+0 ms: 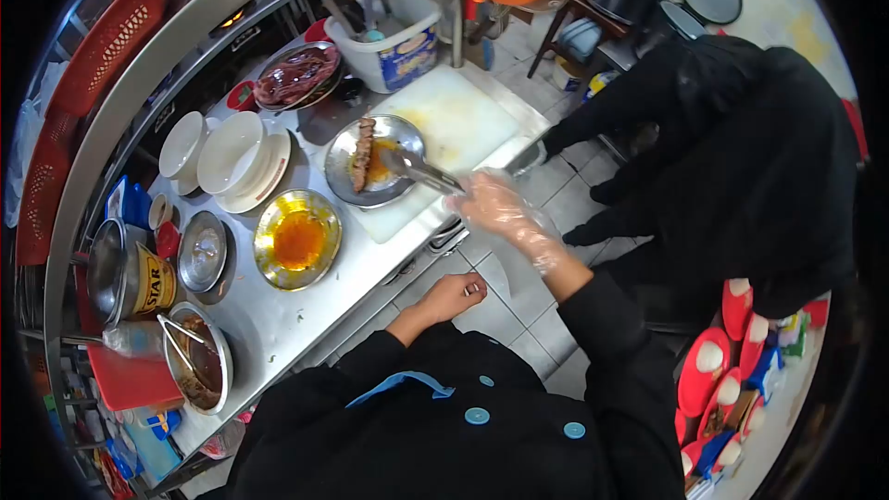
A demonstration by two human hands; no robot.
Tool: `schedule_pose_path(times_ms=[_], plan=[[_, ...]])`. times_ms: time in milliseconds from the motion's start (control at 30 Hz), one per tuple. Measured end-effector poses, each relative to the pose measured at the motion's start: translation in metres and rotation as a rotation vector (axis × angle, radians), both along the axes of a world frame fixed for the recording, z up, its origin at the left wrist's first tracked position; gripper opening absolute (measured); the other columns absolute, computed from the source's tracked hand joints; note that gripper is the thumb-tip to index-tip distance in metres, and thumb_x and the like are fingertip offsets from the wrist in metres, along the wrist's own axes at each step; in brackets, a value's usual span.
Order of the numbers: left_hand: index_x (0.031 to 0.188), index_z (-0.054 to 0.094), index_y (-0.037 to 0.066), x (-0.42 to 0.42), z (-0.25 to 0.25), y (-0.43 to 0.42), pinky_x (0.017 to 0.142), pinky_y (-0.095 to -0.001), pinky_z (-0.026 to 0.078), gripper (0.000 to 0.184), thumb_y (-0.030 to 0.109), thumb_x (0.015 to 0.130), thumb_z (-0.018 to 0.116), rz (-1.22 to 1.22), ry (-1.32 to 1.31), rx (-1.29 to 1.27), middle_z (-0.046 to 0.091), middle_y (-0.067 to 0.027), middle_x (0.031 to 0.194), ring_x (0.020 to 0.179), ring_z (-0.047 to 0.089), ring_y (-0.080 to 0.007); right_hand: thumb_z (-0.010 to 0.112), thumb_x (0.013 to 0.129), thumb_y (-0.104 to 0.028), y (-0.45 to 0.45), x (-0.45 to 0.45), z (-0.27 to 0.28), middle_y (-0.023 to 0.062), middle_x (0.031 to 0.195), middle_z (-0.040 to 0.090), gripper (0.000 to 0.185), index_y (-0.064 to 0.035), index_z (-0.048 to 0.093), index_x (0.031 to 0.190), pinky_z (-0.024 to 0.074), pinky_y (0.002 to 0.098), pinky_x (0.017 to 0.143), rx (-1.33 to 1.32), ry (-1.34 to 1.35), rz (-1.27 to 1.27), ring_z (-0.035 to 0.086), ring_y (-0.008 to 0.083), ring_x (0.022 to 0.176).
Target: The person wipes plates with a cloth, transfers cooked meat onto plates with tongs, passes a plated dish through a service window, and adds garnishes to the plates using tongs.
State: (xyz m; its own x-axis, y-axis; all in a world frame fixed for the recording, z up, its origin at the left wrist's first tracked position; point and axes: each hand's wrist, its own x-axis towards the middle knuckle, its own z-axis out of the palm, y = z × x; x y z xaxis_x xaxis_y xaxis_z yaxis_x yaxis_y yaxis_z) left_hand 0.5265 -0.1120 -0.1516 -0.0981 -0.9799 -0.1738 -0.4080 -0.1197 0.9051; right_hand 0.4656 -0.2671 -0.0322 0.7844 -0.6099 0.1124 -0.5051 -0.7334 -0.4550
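In a clear plastic glove, my right hand point(500, 210) is closed around metal tongs point(426, 172). The tips of the tongs reach into a round metal plate point(340, 169) holding a browned strip of meat point(363, 156) and orange sauce point(381, 163). Whether the tips touch the meat I cannot tell. The plate rests partly on a white cutting board point(463, 120). Bare and curled, my left hand point(451, 297) is in front of my body, past the table's edge, with nothing seen in it. Left of the tongs is another metal plate point(267, 264) with orange-red sauce.
White bowls point(231, 154), a plate of raw meat point(296, 74) and a white bucket point(398, 46) stand along the steel table's far side. At the left is a bowl of dark sauce point(215, 387). A person in black point(759, 157) bends over at the right.
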Motion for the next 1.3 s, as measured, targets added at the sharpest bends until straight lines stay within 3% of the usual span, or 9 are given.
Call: schedule_pose_path(times_ms=[67,167,267,367,567,933,1100,1167,1300], plan=[[0.094,0.061,0.005,0.023,0.015,0.008,0.056,-0.0255,0.043,0.019,0.02,0.083,0.06,0.067,0.044,0.042,0.058,-0.0021,0.071,0.06,0.052,-0.0104,0.059,0.079,-0.022,-0.019,0.047,0.01,0.0155,0.084,0.06,0.039,-0.002,0.052,0.111,0.0479,0.0435,0.069,-0.358,0.184,0.071,0.06,0.0298,0.079],[0.095,0.061,0.005,0.052,0.014,0.016,0.055,-0.022,0.042,0.018,0.02,0.085,0.06,0.138,0.127,0.084,0.057,0.001,0.07,0.058,0.05,-0.0064,0.056,0.079,-0.015,-0.054,0.092,0.023,0.013,0.085,0.059,0.038,-0.0028,0.05,0.114,0.0489,0.0402,0.068,-0.696,0.155,0.282,0.061,0.0272,0.08],[0.095,0.061,0.005,0.07,0.019,0.019,0.056,-0.0217,0.043,0.018,0.02,0.085,0.061,0.228,0.166,0.046,0.057,0.0012,0.07,0.059,0.051,-0.0061,0.056,0.076,-0.011,-0.07,0.123,0.031,0.0085,0.08,0.06,0.024,-0.0052,0.057,0.099,0.0488,0.0365,0.066,-0.871,0.099,0.474,0.062,0.0237,0.077],[0.092,0.061,0.005,0.084,0.022,0.017,0.054,-0.026,0.044,0.016,0.019,0.083,0.061,0.305,0.172,0.044,0.058,-0.0033,0.068,0.056,0.052,-0.0107,0.057,0.075,-0.011,-0.074,0.146,0.036,0.0074,0.083,0.06,0.029,-0.005,0.055,0.103,0.0488,0.0367,0.065,-0.915,0.202,0.605,0.062,0.0248,0.075],[0.096,0.061,0.004,0.098,0.032,0.009,0.059,-0.0215,0.044,0.017,0.018,0.085,0.061,0.289,0.188,0.038,0.059,0.0007,0.071,0.061,0.052,-0.0055,0.054,0.078,-0.011,-0.075,0.173,0.096,0.0095,0.082,0.061,0.03,-0.0066,0.053,0.108,0.0516,0.0383,0.069,-0.795,0.494,0.624,0.064,0.0245,0.084],[0.097,0.061,0.004,0.1,0.039,0.003,0.057,-0.0204,0.043,0.019,0.018,0.084,0.064,0.321,0.225,0.022,0.058,0.0008,0.072,0.06,0.05,-0.0051,0.058,0.073,-0.01,-0.052,0.289,0.112,0.0131,0.086,0.063,0.028,-0.0056,0.061,0.1,0.0502,0.0412,0.076,-0.852,0.545,0.849,0.062,0.0263,0.092],[0.097,0.061,0.005,0.105,0.033,0.006,0.056,-0.0195,0.043,0.019,0.017,0.083,0.065,0.342,0.25,0.022,0.058,0.0012,0.07,0.058,0.05,-0.0049,0.058,0.072,-0.01,-0.06,0.272,0.129,0.0136,0.087,0.064,0.028,-0.0057,0.062,0.099,0.0498,0.0416,0.077,-0.848,0.517,0.829,0.062,0.0268,0.093],[0.097,0.061,0.005,0.104,0.032,0.004,0.056,-0.0246,0.046,0.022,0.02,0.082,0.066,0.353,0.283,0.013,0.061,-0.0052,0.073,0.059,0.055,-0.0107,0.058,0.072,-0.01,-0.07,0.251,0.14,0.0138,0.088,0.064,0.028,-0.0057,0.063,0.099,0.0497,0.0418,0.078,-0.813,0.498,0.779,0.062,0.0271,0.094],[0.097,0.06,0.003,0.094,0.031,-0.006,0.059,-0.0236,0.046,0.02,0.018,0.083,0.065,0.183,0.299,0.038,0.062,-0.0041,0.076,0.063,0.056,-0.0089,0.059,0.071,-0.01,-0.093,0.181,0.143,0.0142,0.089,0.064,0.028,-0.0058,0.064,0.098,0.0493,0.0422,0.079,-0.594,0.478,0.565,0.061,0.0275,0.095]])
